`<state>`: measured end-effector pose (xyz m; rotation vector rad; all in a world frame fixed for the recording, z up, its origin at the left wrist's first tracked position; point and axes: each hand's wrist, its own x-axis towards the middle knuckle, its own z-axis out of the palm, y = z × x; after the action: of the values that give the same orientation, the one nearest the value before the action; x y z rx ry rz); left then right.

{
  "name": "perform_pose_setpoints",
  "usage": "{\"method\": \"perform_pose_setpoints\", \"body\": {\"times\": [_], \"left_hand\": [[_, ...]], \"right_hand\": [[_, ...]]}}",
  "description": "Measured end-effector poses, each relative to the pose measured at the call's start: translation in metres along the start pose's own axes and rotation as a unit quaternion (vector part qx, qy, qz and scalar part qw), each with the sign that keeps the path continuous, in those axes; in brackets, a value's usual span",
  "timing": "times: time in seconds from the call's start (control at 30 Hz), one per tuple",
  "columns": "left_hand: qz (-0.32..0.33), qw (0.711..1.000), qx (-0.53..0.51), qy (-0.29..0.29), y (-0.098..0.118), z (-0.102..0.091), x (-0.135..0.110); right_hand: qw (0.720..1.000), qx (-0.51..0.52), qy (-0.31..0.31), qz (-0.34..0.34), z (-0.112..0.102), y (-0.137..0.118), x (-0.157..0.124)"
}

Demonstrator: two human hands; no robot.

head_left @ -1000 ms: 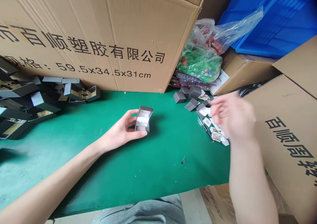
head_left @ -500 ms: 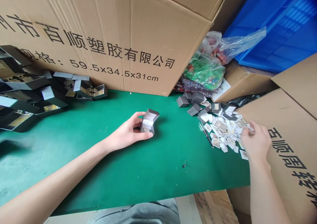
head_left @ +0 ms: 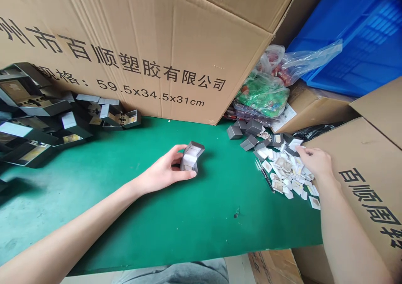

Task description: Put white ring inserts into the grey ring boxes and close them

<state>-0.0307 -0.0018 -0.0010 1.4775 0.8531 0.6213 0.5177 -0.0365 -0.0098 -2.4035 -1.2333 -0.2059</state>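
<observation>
My left hand [head_left: 168,166] is closed around a small dark-grey jewelry box [head_left: 191,157], holding it tilted over the green table. The lid is up and the white lining shows. At the right, my right hand [head_left: 315,161] reaches over a heap of small white paper-like inserts [head_left: 287,171]. Its fingertips are drawn together at the edge of another open grey box [head_left: 292,148] with a white inside. Whether they grip this box or a small piece beside it cannot be made out. Several closed grey boxes [head_left: 249,142] lie behind the heap.
Tweezers [head_left: 265,176] lie left of the heap. Larger open dark boxes [head_left: 37,108] are stacked at the left. A big carton [head_left: 141,37] stands across the back, with plastic bags [head_left: 262,92] and a blue crate [head_left: 345,20] to its right. Another carton [head_left: 354,150] borders the right side.
My right hand has moved left and away from me, from the right edge of the insert heap to the open grey box. My left hand still holds its box. The view has shifted slightly.
</observation>
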Motion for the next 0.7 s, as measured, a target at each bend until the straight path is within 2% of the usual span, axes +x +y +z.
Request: {"method": "perform_pose_setpoints", "body": {"times": [0.13, 0.3, 0.4, 0.57, 0.7], "left_hand": [[-0.004, 1.0, 0.001, 0.004, -0.002, -0.001, 0.0], [-0.002, 1.0, 0.007, 0.004, -0.001, -0.002, 0.001], [-0.004, 1.0, 0.018, 0.005, 0.003, -0.001, 0.001], [-0.009, 1.0, 0.021, 0.01, 0.008, 0.001, 0.0], [-0.005, 1.0, 0.016, 0.012, 0.007, 0.002, 0.001]], "right_hand": [[0.997, -0.01, -0.009, 0.079, 0.003, -0.009, 0.017], [0.994, -0.005, -0.006, 0.111, 0.014, -0.019, 0.023], [0.993, -0.005, 0.009, 0.12, 0.02, -0.022, 0.02], [0.994, 0.008, 0.054, 0.095, 0.027, -0.022, 0.017], [0.994, 0.002, 0.064, 0.088, 0.031, -0.024, 0.013]]}}
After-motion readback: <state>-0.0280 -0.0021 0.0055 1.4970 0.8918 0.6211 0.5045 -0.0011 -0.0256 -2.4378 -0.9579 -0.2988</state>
